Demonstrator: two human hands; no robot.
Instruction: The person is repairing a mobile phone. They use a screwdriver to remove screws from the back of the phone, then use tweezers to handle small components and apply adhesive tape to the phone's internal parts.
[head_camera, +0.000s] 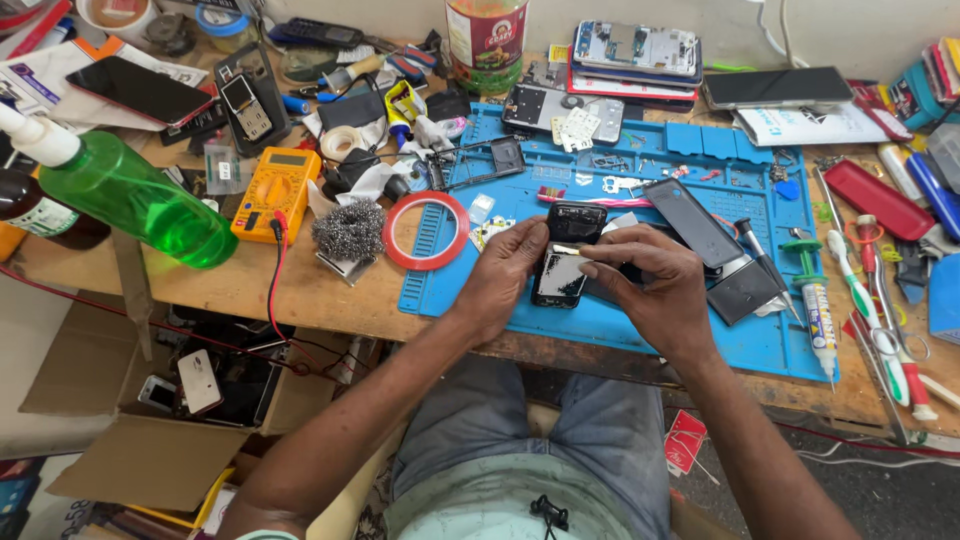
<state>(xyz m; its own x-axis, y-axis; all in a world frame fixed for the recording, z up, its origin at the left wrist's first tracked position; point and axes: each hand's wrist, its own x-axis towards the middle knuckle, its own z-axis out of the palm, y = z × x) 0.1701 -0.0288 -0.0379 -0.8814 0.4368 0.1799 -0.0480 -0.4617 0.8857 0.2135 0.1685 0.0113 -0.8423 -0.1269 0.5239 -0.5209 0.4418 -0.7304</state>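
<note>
**Both hands on an opened phone above the blue mat**

Head view: the left hand (508, 268) and the right hand (650, 282) both grip a small black phone (566, 255) over the blue mat (690, 330) on the desk (330, 290). Behind stands a jar (486, 42) with a red and white label. A green bottle (130, 195) lies at the left, a yellow meter (272, 190) and a red tape ring (427, 231) near it.

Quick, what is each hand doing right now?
Left hand: closed on the phone, holding its left edge.
Right hand: fingertips pinched on the phone's right side, above the blue mat.
</note>
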